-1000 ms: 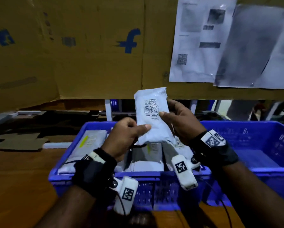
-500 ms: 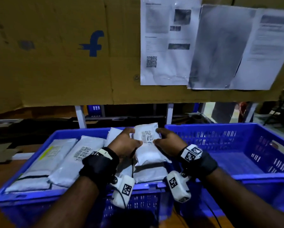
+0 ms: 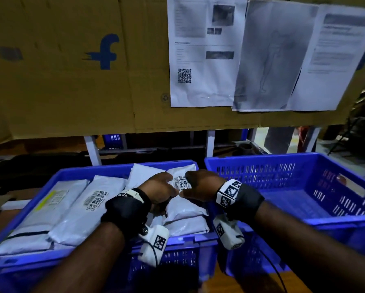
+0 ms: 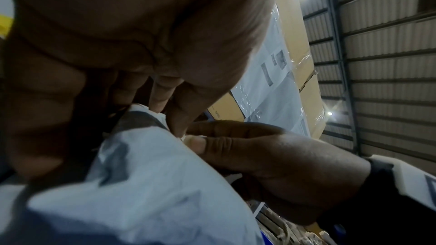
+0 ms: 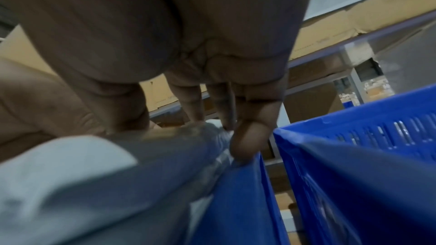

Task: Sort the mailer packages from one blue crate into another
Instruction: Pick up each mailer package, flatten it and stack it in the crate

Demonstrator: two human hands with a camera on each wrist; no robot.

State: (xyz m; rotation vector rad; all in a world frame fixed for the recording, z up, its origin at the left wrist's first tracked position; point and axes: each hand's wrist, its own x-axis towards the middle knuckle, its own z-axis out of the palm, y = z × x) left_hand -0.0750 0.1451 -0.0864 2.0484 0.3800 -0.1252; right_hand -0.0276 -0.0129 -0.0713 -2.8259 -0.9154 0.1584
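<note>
Both your hands are on one white mailer [image 3: 184, 205], label up, lying on top of the pile at the right end of the left crate [image 3: 76, 173]. Your left hand [image 3: 159, 192] grips its left side, fingers curled down over the edge and thumb on the barcode label [image 3: 182, 183]. Your right hand [image 3: 201, 185] grips the right side, thumb on top; from the right wrist view your little finger [image 5: 245, 137] hangs right at the crate's right wall, almost touching the rim.

More mailers [image 3: 88, 208] fill the left crate, lying flat and overlapping from the left wall across to your hands.

The right crate [image 3: 304, 161] stands just beside the left one, a narrow gap between their walls. Its floor shows bare blue, with open room across it.

A cardboard sheet [image 3: 71, 81] hangs behind both crates, printed papers [image 3: 202, 60] taped on it.
</note>
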